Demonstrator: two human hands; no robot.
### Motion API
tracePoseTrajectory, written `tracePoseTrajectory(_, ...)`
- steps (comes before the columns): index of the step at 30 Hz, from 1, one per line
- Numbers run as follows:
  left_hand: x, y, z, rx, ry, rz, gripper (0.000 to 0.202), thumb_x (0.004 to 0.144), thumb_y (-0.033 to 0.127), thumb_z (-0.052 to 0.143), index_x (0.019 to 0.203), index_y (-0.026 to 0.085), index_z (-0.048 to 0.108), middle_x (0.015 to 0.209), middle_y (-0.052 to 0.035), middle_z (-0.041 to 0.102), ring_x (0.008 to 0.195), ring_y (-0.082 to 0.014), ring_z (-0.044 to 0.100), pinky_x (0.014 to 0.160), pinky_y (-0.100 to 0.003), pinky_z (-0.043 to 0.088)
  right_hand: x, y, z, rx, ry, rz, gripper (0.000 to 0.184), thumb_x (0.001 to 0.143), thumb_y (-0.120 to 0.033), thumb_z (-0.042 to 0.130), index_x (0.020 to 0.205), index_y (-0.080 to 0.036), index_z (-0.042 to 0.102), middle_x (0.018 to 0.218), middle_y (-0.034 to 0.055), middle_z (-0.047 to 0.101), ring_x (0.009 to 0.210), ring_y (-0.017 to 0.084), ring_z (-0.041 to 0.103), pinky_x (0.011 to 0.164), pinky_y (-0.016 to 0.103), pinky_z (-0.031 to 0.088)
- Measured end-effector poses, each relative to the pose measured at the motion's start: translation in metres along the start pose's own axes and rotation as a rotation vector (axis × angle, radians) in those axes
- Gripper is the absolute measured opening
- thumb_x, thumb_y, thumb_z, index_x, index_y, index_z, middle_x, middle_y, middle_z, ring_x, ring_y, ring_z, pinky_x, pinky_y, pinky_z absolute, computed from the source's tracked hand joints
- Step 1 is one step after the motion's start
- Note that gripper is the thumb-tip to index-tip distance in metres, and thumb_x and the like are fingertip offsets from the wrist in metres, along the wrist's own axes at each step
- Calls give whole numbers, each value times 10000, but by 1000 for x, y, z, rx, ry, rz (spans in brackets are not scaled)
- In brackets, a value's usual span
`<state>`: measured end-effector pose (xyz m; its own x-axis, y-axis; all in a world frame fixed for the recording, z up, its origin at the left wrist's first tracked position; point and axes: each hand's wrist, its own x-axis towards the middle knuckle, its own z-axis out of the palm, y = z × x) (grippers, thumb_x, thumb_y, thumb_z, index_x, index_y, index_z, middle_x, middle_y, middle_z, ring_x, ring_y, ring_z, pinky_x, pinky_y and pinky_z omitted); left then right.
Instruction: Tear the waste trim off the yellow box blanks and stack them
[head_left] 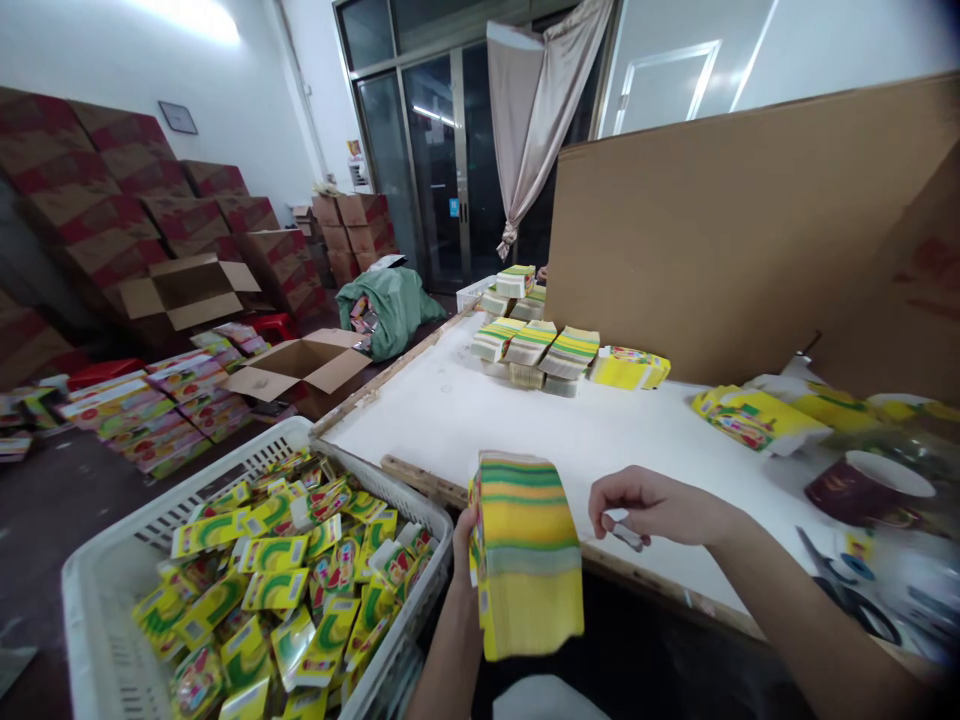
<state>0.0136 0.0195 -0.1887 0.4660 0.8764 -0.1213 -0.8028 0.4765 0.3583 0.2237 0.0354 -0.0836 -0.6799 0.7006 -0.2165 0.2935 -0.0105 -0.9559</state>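
My left hand (463, 545) grips a thick stack of yellow and green printed cards (531, 560) from its left side, at the near edge of the white table. The layered edges make colour bands across the stack. Just right of it, over the table, my right hand (649, 505) has its fingers curled in a pinch. Between them is a small whitish, shiny piece (624, 530); its exact kind is unclear. Left of the stack, a white plastic basket (82, 590) holds many small yellow-green packs (274, 555).
More stacks of cards (532, 345) stand at the table's (420, 400) far end beside a large cardboard sheet (720, 230). Scissors (847, 590), a dark cup (855, 490) and yellow packaging (757, 415) lie at the right. An open carton (300, 365) stands on the floor.
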Motion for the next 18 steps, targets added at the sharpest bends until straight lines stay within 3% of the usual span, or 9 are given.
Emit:
tracePoseTrajectory(3,6,2,-2,-33,-2,-52,454,747,447,466,1010,105,608,930,-104,660,967,-304,566,821,-404,445,2,5,9,29,86,-17,92,664,-122,519,736,-132,575,662,-13,535,479,42,435,440,165,373)
tracePoseTrajectory(12,18,0,10,-110,87,126,398,775,387,476,1036,105,585,997,-126,641,1040,-283,529,882,-401,414,12,19,37,99,306,-95,47,717,-195,528,712,-151,546,631,-29,494,501,62,407,474,184,359)
tracePoseTrajectory(18,21,0,14,-156,229,310,354,767,350,488,1075,195,566,964,-72,655,933,-255,590,839,-407,447,12,29,66,150,419,-358,138,741,-290,560,696,-159,564,665,6,516,610,116,464,581,247,386)
